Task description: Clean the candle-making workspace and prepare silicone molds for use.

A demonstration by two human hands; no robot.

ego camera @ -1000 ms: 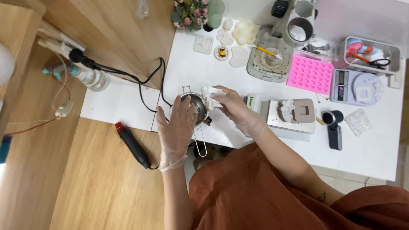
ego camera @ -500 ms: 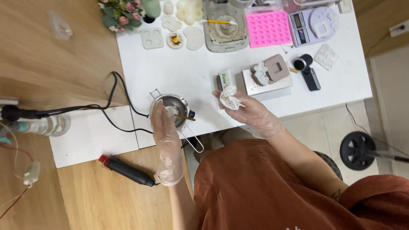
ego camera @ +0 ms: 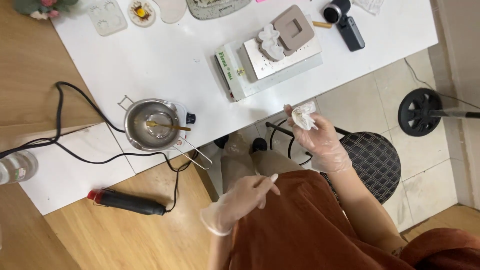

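Note:
My right hand, in a clear glove, pinches a crumpled white tissue off the white table's front edge, above the floor. My left hand, also gloved, hangs loosely over my lap with its fingers curled and nothing in it. A small steel melting pot with a wire handle sits on a little white hot plate near the table edge; a wooden stick lies across it. A white scale carries two grey moulds.
A black cable runs from the hot plate over the wooden floor. A black heat tool with a red tip lies on a white board. A woven black stool and a black wheel stand at the right.
My left hand has left the pot and dropped to my lap. My right hand has carried the tissue off the table toward the right. The view has tilted down and closer.

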